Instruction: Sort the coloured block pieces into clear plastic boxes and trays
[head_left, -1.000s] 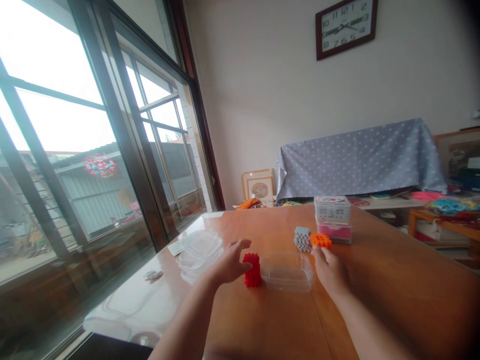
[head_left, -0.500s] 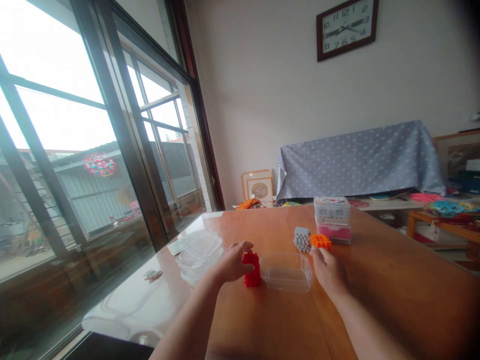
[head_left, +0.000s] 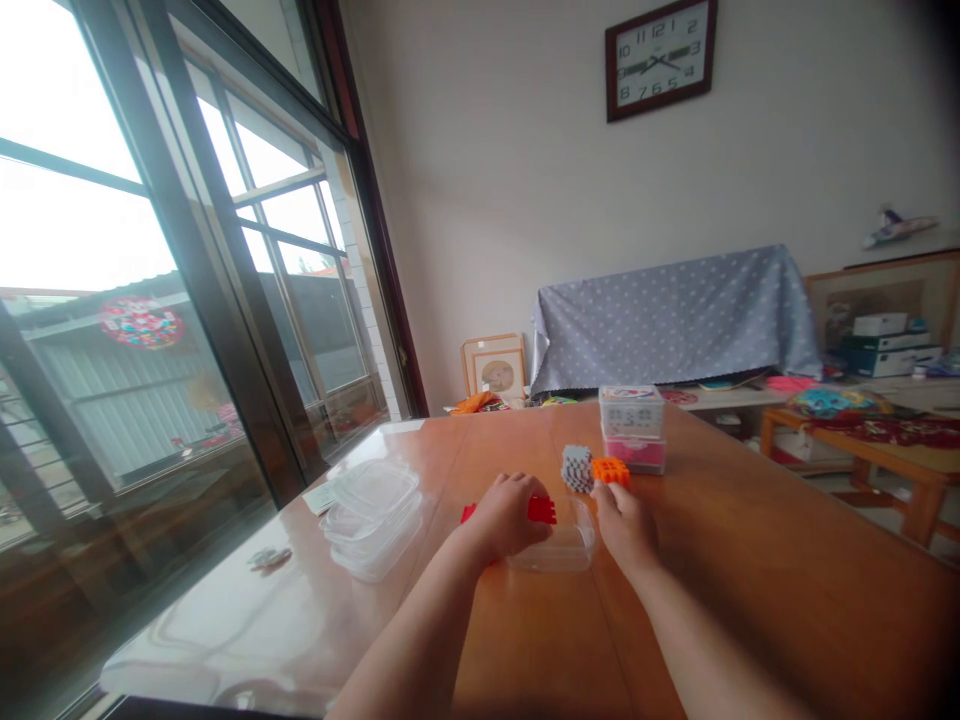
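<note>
My left hand is closed on some red blocks, over the left part of a clear plastic container; more red shows at the left of the hand. My right hand has its thumb and fingers together at the near edge of an orange block. Touching or nearly touching the orange block on its left is a stack of grey blocks. What lies under my left palm is hidden.
Stacked clear lids or containers lie on the left of the table, near a small silvery packet. Behind the blocks stand two stacked boxes, the lower one pink. A large window runs along the left.
My left hand has moved right with red blocks, from beside the clear container to over it. The view has turned a little to the right. My right hand stays by the orange block.
</note>
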